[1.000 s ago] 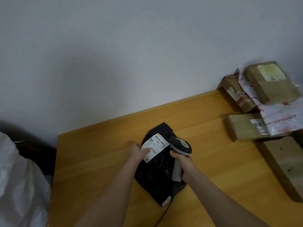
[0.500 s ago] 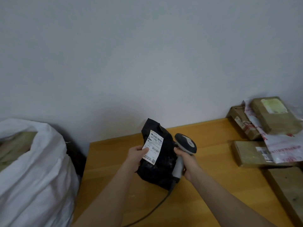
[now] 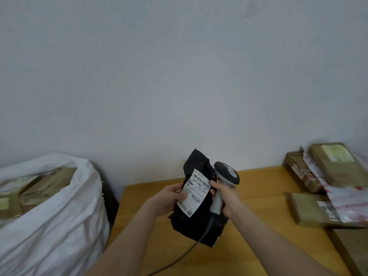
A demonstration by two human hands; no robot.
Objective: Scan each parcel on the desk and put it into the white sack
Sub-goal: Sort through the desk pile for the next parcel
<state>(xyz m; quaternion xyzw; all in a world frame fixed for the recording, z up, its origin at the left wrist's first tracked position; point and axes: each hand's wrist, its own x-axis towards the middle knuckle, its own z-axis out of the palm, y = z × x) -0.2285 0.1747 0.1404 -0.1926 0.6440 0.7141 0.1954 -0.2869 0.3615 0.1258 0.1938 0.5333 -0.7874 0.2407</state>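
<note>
A plain pale wall (image 3: 179, 76) fills most of what I see; below it on the left stands the white sack (image 3: 59, 226), its mouth open and brown boxes (image 3: 39, 186) packed up near the rim; a dark gap separates it from the wooden desk (image 3: 264, 188). Along the desk's right side lies a heap of parcels: a brown box (image 3: 338, 164) on top, a white mailer with red print (image 3: 348, 198) under it, and a flat brown parcel (image 3: 310, 210) nearer me. The black parcel (image 3: 195, 222) is held upright over the desk's left part, well apart from the heap. The left hand (image 3: 169, 200) grips its left edge, thumb on the white label (image 3: 196, 193); the right hand (image 3: 229, 198) is wrapped round the handle of the scanner (image 3: 227, 174), just beside the parcel's right edge; the scanner's cable (image 3: 179, 257) trails down across the desk towards me.
</note>
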